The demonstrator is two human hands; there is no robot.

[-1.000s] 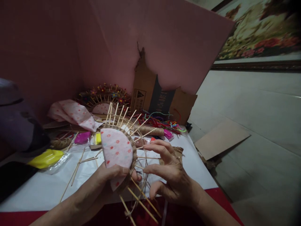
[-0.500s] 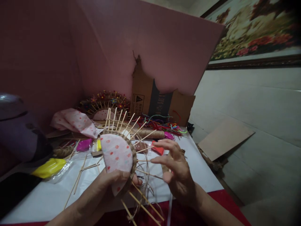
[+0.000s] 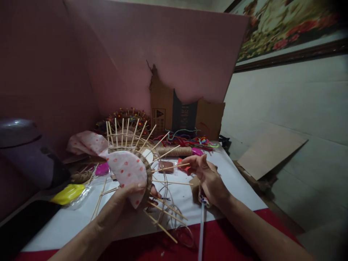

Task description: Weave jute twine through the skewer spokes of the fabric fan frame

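Observation:
My left hand [image 3: 126, 199] grips a half-round woven craft piece [image 3: 127, 168] by its lower edge, the thumb on its front. The piece is faced with pink cloth with red dots and has a braided twine rim. Thin wooden sticks [image 3: 152, 139] fan out from that rim. A strand of twine [image 3: 178, 214] is woven through some upper sticks and hangs in loose loops below. My right hand [image 3: 208, 177] is at the right, its fingers loosely bent and apart, close to the tip of one stick. Whether they touch the stick I cannot tell.
Behind lie a twine roll [image 3: 175, 151], colourful pipe cleaners [image 3: 187, 139] and torn cardboard [image 3: 163, 105]. A glue gun stick or clear rod [image 3: 201, 228] points toward me. A yellow clay packet [image 3: 69, 193], loose sticks [image 3: 100, 195] and a purple appliance [image 3: 24, 152] are at the left.
The craft piece has turned and shifted slightly left in my left hand's grip. My right hand has risen a little along the sticks. The camera view has shifted too.

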